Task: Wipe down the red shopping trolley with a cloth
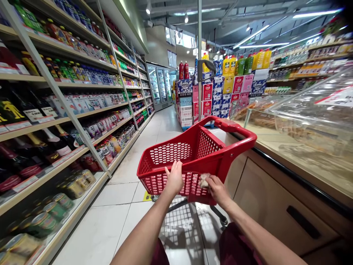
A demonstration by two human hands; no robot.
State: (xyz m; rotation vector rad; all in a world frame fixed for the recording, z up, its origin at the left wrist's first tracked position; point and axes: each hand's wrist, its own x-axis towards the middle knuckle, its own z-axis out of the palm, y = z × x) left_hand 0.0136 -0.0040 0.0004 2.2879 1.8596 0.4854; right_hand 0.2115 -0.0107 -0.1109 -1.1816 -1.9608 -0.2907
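Observation:
A red plastic shopping cart point(190, 154) with a perforated basket stands sideways in front of me, its handle towards the right. My left hand point(174, 177) grips the near rim of the basket, fingers over the edge. In my right hand point(219, 189) is a crumpled beige cloth point(204, 180), pressed to the outer side of the basket near the handle end. The basket's visible inside holds nothing. Below, a dark wheel point(224, 221) shows on the tiled floor.
Shelves of bottles and cans point(82, 84) line the left. To the right is a counter point(264, 191) with clear covers over food. Stacked drink cartons point(217, 95) and a grey pole point(200, 36) stand ahead. Glass-door fridges point(160, 84) are farther back.

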